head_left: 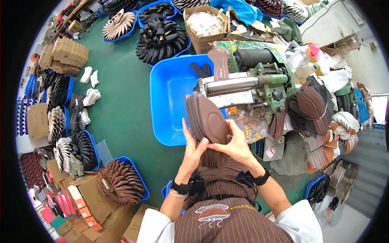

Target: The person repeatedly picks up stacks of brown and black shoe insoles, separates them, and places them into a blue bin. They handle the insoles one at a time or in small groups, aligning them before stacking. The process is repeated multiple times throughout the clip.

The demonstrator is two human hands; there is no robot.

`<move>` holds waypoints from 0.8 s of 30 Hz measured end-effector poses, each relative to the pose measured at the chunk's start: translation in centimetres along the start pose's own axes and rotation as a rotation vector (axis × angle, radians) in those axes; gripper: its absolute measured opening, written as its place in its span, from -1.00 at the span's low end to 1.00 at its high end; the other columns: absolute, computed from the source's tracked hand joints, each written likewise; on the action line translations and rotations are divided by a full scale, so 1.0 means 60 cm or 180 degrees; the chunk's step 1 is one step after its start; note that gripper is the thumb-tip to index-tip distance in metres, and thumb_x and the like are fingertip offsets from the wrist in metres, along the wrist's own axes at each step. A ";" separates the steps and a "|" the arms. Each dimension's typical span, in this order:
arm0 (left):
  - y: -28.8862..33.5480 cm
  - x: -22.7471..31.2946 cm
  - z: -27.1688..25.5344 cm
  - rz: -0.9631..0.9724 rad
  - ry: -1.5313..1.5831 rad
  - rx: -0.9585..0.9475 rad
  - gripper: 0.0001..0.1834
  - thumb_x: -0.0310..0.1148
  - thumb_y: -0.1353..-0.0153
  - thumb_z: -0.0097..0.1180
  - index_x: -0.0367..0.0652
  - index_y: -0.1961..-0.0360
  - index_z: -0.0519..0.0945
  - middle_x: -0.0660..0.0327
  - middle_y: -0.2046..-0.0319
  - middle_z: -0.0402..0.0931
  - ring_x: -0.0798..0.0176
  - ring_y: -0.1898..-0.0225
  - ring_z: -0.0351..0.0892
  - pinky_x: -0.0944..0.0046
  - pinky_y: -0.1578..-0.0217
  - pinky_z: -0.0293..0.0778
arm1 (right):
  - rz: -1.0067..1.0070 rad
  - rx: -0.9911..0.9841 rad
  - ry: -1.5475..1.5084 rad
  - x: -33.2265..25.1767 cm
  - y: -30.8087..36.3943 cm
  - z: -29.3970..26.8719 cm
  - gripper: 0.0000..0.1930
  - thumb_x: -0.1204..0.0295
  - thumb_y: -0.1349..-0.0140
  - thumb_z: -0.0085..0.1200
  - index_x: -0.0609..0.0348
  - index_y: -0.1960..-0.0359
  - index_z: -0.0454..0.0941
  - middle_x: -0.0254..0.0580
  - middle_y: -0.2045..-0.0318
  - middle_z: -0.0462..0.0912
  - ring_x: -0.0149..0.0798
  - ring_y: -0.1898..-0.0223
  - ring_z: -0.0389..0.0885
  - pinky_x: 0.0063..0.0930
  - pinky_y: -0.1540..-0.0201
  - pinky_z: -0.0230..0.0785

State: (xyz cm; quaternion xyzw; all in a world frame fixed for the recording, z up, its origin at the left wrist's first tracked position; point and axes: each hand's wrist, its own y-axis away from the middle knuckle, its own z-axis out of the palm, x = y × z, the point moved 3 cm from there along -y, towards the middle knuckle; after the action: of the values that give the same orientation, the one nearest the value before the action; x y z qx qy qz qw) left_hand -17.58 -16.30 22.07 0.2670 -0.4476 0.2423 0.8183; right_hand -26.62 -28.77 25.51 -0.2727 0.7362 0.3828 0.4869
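Note:
Between my two hands is a stack of brown shoe insoles point(210, 117), held upright in front of my apron. My left hand point(192, 148) closes round the stack's left side. On the other side my right hand point(235, 141) grips it, thumb across the front near my left thumb. Just beyond stands a green machine point(275, 83) with a shiny metal roller point(231, 85). A single brown insole point(220, 65) lies at the roller's far side. Left of the machine, a blue tub point(168, 117) holds a few dark insoles point(201, 70), partly hidden by the machine.
Bundled brown insoles point(312, 107) and tan-and-white stacks point(324, 146) are piled right of the machine. A cardboard box point(198, 44) stands behind the tub. Blue bins of black soles point(162, 44) and brown soles point(121, 182) sit on the green floor point(117, 105).

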 end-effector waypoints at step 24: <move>0.026 0.007 -0.122 -0.0738 0.0750 0.0505 -0.10 0.08 0.00 0.12 -0.34 -0.23 0.19 -0.11 -0.09 0.35 0.01 -0.06 0.43 0.09 -0.05 0.41 | -0.0416 0.0945 -0.1548 0.146 -0.044 -0.080 -0.53 0.61 -0.08 0.17 0.31 -0.07 0.36 -0.19 0.02 0.52 -0.35 -0.02 0.45 -0.46 -0.11 0.27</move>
State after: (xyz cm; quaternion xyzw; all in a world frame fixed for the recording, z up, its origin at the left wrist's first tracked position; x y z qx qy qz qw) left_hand -13.99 -10.28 19.42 0.3503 -0.2944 0.2104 0.8639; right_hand -30.31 -34.49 17.71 -0.1455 0.6267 0.2928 0.7074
